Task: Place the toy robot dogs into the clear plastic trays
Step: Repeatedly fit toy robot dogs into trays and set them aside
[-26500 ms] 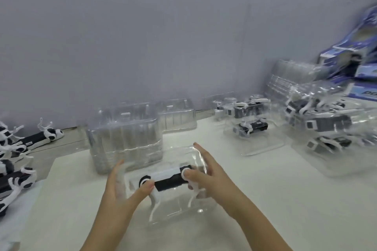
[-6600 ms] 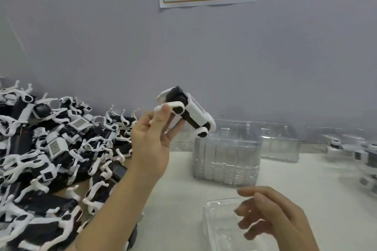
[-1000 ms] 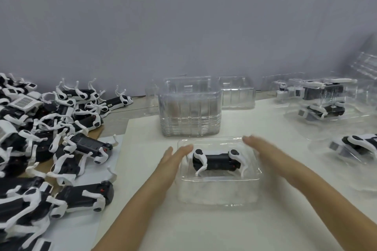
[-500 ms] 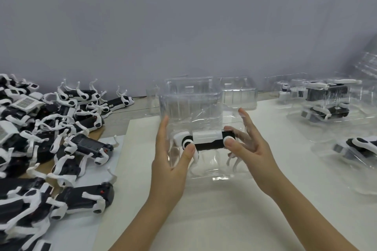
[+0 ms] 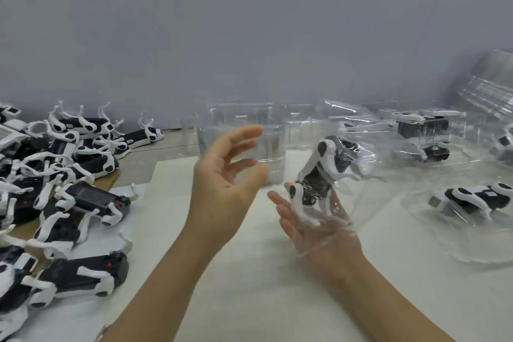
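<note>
Head view, itemised:

1. Left hand (image 5: 222,183): raised above the table (image 5: 249,286), fingers loosely curled, holding nothing. It hangs in front of the stack of empty trays (image 5: 241,116).
2. Right hand (image 5: 319,233): palm up, fingers stretched out, carrying the clear tray (image 5: 366,153) from below. The thumb is blurred behind the plastic, so I cannot tell whether it pinches the rim.
3. Toy robot dog (image 5: 322,166): black body, white legs, lying inside the carried tray. Tray and dog are tilted steeply and held off the table, just right of the empty stack.
4. Loose dogs (image 5: 69,175): a large heap at the left, many with legs in the air, none yet packed.
5. Filled trays (image 5: 422,130): stacked at the far right, with one more dog in its tray (image 5: 472,197) nearer, on the table.
6. Step in hand (a judgement): this dog appears seated in its tray, and the packed unit is on its way to the finished ones at the right.
7. Next move calls for: levelling the tray before setting it down, since at this tilt the dog could slide out. A bare patch beside the filled trays would suit. The free left hand is well placed to take an empty tray or reach for a loose dog.
</note>
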The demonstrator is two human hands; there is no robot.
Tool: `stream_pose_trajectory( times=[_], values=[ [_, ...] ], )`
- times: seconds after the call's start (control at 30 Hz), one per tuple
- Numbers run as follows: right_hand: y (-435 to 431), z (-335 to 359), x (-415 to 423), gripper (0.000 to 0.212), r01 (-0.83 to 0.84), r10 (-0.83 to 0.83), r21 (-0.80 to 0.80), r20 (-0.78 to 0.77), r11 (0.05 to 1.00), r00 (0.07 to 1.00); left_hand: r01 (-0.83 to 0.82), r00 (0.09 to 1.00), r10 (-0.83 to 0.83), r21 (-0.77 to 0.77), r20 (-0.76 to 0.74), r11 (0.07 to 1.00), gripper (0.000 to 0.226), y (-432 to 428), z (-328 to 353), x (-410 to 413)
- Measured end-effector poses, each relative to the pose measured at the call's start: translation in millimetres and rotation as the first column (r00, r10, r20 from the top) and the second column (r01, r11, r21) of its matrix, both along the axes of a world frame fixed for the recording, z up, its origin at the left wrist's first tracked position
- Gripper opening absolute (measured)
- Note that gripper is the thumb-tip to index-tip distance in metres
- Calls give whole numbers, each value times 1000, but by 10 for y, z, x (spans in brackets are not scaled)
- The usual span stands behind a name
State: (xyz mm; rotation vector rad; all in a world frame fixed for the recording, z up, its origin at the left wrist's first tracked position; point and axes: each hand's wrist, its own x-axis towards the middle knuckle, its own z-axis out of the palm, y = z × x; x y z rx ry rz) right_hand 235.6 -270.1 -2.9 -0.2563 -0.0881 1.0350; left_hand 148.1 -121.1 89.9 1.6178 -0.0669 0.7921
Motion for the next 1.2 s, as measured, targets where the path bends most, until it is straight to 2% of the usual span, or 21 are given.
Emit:
stream_pose_trajectory(
  times=[0.07,0.13,0.17,0.2,0.27,0.33,0.4,0.43,0.5,0.53,0.6,0.67,0.7,0.73,0.77,0.8,0.83,0.9,0.97,1.03,1.2],
  values=[
    [3,-87,12,61,38,-40,-25,-86,999,996,36,975,8,193,-223,981,50,-78,-88,109],
    [11,-111,-1,56,73,-81,-69,-117,995,990,76,957,4,266,-290,961,53,-168,-177,195],
    [24,-116,-20,54,87,-92,-69,-80,994,993,88,959,-5,280,-284,956,53,-232,-193,234],
    [37,-143,-25,58,153,-154,-142,4,978,988,92,964,-11,294,-267,951,54,-297,-197,272],
    [47,-276,1,79,320,-262,-374,198,870,944,84,974,-15,300,-225,950,56,-395,-206,338],
    [41,-338,-13,62,342,-253,-437,248,832,935,68,982,-13,293,-186,954,53,-432,-206,372],
    [23,-312,0,25,351,-275,-451,227,820,934,59,990,-16,305,-140,950,52,-429,-217,373],
    [24,-265,-9,13,334,-265,-447,212,829,941,55,992,-18,295,-126,954,52,-410,-231,372],
    [30,-133,12,40,178,-98,-292,270,940,958,102,985,-68,213,-161,972,53,-317,-255,351],
    [20,-53,16,45,105,-35,-220,304,970,952,149,973,-116,161,-197,976,55,-239,-269,335],
    [0,56,88,51,135,-53,-230,332,964,942,225,941,-195,77,-277,971,58,-55,-324,268],
    [-57,82,189,49,312,-176,-320,388,895,904,132,941,-120,17,-318,991,51,142,-376,204],
    [-97,112,217,50,419,-243,-352,447,837,861,42,946,-66,-81,-316,996,45,262,-411,187],
    [-143,121,255,56,504,-290,-368,501,781,815,-20,952,-62,-264,-298,964,41,377,-421,160],
    [-175,158,260,61,558,-304,-378,552,739,776,-31,960,-100,-454,-260,890,35,468,-413,139],
    [-193,189,259,65,596,-298,-372,608,712,736,10,962,-164,-568,-220,823,30,519,-397,112],
    [-192,217,246,69,632,-279,-382,660,675,697,60,952,-228,-608,-202,791,34,524,-374,88],
    [-174,228,218,74,691,-231,-384,749,613,621,169,904,-321,-452,-284,876,68,424,-362,73],
    [-154,232,170,69,721,-224,-344,794,601,566,133,908,-205,-215,-364,968,85,221,-369,90],
    [-164,232,160,68,746,-219,-319,823,585,524,44,938,-96,-160,-333,986,86,90,-399,127],
    [-217,336,144,61,788,-182,-312,866,530,465,-26,943,-29,-160,-331,987,67,39,-413,133]
  ],
)
